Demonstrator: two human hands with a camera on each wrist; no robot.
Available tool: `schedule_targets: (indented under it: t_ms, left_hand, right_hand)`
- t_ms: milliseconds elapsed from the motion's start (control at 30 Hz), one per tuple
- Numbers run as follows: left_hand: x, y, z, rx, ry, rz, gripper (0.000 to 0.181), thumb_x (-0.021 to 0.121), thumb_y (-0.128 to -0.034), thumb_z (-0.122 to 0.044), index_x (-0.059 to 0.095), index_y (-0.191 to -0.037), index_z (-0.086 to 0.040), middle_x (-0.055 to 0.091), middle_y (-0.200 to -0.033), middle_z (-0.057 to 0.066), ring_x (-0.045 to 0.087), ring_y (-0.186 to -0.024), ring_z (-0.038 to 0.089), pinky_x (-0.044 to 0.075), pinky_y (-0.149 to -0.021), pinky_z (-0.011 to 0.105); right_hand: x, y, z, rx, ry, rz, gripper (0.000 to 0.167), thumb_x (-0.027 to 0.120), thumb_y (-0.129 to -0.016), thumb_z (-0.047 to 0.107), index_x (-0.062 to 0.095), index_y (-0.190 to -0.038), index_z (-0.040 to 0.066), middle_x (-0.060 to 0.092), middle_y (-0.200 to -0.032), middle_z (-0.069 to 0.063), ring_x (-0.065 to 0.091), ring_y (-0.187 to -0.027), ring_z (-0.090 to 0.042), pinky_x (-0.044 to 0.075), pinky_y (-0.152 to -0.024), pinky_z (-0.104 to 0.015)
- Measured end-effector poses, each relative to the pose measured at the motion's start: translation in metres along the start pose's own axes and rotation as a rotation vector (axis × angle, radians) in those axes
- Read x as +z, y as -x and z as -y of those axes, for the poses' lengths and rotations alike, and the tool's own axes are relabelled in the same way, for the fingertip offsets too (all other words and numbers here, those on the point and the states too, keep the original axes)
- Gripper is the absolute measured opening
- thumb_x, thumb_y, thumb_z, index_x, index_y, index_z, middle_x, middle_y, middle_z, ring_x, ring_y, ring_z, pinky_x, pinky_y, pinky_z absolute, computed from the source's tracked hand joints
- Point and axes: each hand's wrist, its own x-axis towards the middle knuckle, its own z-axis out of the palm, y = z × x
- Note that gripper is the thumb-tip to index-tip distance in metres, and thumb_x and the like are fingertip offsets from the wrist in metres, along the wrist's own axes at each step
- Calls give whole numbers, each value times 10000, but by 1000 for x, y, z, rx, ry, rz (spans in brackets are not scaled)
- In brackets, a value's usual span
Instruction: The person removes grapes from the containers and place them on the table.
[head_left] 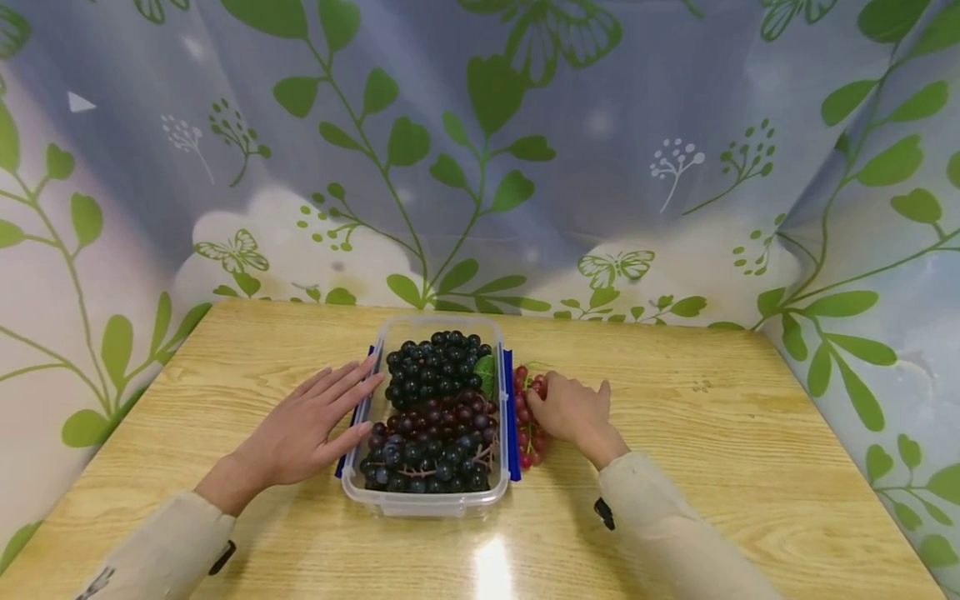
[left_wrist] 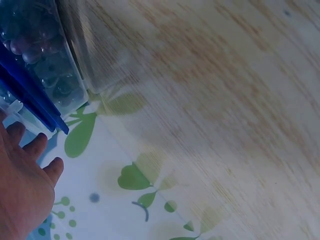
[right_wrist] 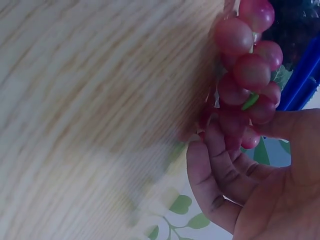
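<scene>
A clear lidless container holds bunches of dark grapes, with a green leaf at its right. The left hand rests against its left side with straight fingers; in the left wrist view that hand is beside the blue side clip. A bunch of red grapes lies on the table along the container's right side. The right hand grips its upper part; in the right wrist view the fingers and thumb of the hand are curled round the red grapes.
The wooden table reaches back to a patterned curtain with green leaves and butterflies, which also hangs at both sides. Blue clips stand out along the container's left and right sides.
</scene>
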Motion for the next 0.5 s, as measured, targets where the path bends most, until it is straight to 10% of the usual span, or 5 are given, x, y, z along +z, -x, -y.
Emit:
schedule_targets:
  t_ms: [500]
  left_hand:
    - [-2, 0, 0, 1, 2, 5, 611, 489, -988, -415, 310, -1516, -168, 187, -1577, 19, 246, -1404, 254, 215, -1098, 526]
  right_hand:
    - [-4, 3, -3, -10, -26, 18, 389, 480, -941, 474, 521, -744, 141, 537, -612, -22, 587, -685, -247, 173, -1004, -716]
